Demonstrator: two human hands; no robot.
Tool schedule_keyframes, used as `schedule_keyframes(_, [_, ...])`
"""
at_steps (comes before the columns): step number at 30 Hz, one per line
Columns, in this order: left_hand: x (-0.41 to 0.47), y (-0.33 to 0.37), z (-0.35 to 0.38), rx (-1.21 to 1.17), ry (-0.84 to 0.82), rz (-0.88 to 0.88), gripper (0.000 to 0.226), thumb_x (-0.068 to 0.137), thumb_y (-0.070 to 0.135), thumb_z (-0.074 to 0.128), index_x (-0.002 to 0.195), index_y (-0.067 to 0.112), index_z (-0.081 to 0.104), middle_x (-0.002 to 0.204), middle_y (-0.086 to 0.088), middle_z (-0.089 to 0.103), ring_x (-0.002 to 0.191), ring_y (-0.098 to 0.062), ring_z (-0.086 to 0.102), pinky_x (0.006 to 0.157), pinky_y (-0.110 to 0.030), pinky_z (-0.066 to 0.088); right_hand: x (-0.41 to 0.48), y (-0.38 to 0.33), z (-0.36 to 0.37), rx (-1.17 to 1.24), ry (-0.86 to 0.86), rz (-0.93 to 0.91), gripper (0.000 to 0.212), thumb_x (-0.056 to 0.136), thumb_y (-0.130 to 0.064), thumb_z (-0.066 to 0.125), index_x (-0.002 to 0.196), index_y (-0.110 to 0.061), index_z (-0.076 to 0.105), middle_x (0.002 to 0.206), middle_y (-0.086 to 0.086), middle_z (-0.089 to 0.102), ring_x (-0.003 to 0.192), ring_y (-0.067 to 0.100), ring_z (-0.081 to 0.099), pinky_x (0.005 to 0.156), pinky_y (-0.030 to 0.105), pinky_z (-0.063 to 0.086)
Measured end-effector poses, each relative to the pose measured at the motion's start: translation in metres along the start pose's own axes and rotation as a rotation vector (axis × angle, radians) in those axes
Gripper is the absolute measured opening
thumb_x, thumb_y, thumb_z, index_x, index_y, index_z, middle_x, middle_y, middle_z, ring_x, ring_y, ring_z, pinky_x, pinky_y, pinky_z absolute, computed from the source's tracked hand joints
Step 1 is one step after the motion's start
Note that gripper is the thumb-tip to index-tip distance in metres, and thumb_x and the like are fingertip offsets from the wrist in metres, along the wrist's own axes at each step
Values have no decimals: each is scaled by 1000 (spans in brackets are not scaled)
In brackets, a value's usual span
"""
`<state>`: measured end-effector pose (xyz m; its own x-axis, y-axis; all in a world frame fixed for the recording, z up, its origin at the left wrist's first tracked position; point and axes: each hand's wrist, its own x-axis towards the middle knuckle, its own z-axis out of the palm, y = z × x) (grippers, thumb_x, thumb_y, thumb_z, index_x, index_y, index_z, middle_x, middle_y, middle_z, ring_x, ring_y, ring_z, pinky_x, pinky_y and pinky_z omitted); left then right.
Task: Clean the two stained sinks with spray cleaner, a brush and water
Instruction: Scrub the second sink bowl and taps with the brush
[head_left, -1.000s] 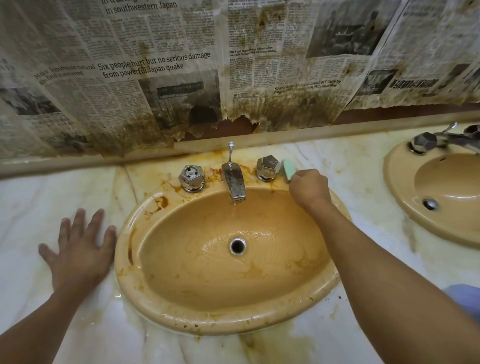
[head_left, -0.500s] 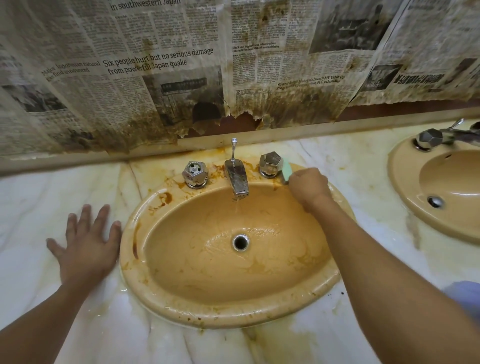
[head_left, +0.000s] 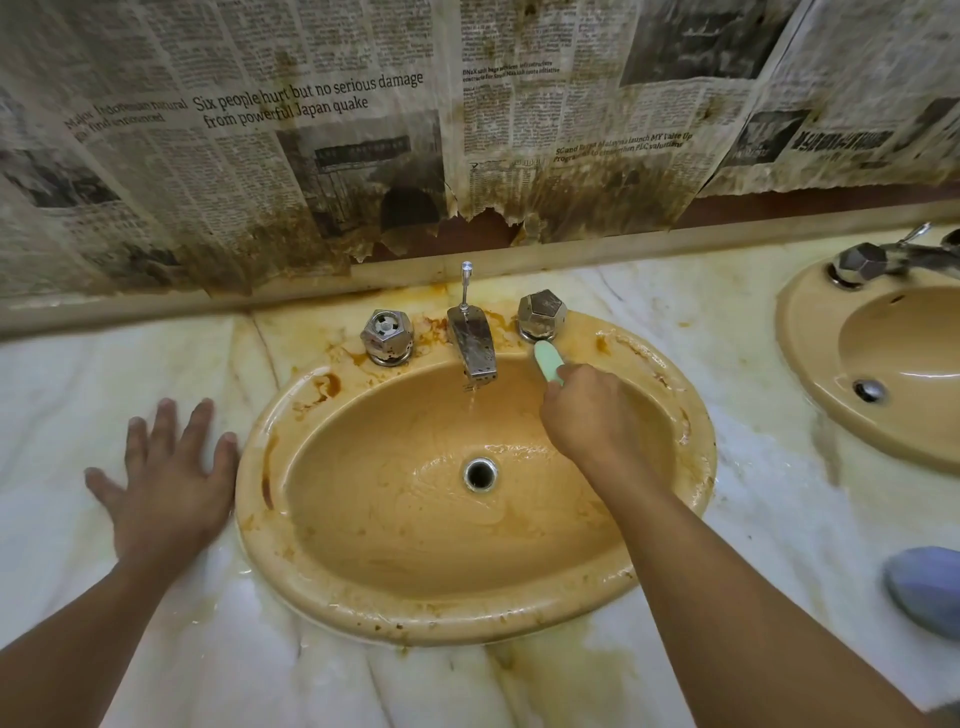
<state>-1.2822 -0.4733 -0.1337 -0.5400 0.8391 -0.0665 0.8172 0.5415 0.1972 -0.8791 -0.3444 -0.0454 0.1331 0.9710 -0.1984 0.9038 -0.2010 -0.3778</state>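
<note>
Sink (head_left: 467, 618) nearest the camera, set in a marble counter (head_left: 57, 395), shows brown stains on rim and bowl as a person's right hand (head_left: 587, 415) grips a pale green brush (head_left: 548, 361), its head against the rim just below the right tap handle (head_left: 542, 314). Water trickles from the spout (head_left: 471, 345). The left hand (head_left: 166, 483) lies flat on the counter, fingers spread. Scrubbing looks only partly done. The second sink (head_left: 805, 374), far right, appears cleaner but is largely out of frame.
</note>
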Motion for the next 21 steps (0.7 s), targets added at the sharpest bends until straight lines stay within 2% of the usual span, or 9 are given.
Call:
schedule_keyframes(3, [1, 0, 0, -8, 2, -5, 58, 105, 63, 21, 160, 45, 20, 174, 6, 9, 160, -20, 2, 118, -74, 5, 11, -9, -1, -98, -18, -122, 34, 105, -28, 43, 131, -20, 64, 100, 8, 58, 82, 29, 59, 61, 33, 42])
schedule_keyframes(8, [1, -3, -1, -21, 9, 14, 61, 103, 66, 20, 160, 45, 22, 174, 6, 11, 160, -20, 4, 118, -72, 5, 27, -30, -6, -245, -18, -240, 27, 106, -25, 44, 123, -20, 65, 86, 1, 45, 79, 25, 50, 63, 34, 39])
schedule_keyframes(15, [1, 0, 0, 1, -2, -15, 58, 106, 63, 21, 161, 46, 19, 174, 7, 8, 160, -19, 2, 118, -72, 5, 15, 13, -14, -168, -43, -194, 35, 105, -38, 44, 136, -37, 61, 93, 4, 54, 79, 27, 54, 60, 33, 40])
schedule_keyframes(21, [3, -4, 1, 0, -2, 0, 61, 104, 66, 18, 161, 46, 19, 175, 7, 8, 161, -19, 2, 118, -71, 5, 34, -46, 1, -147, -22, -178, 29, 105, -22, 45, 127, -18, 64, 96, 5, 52, 82, 27, 50, 67, 34, 40])
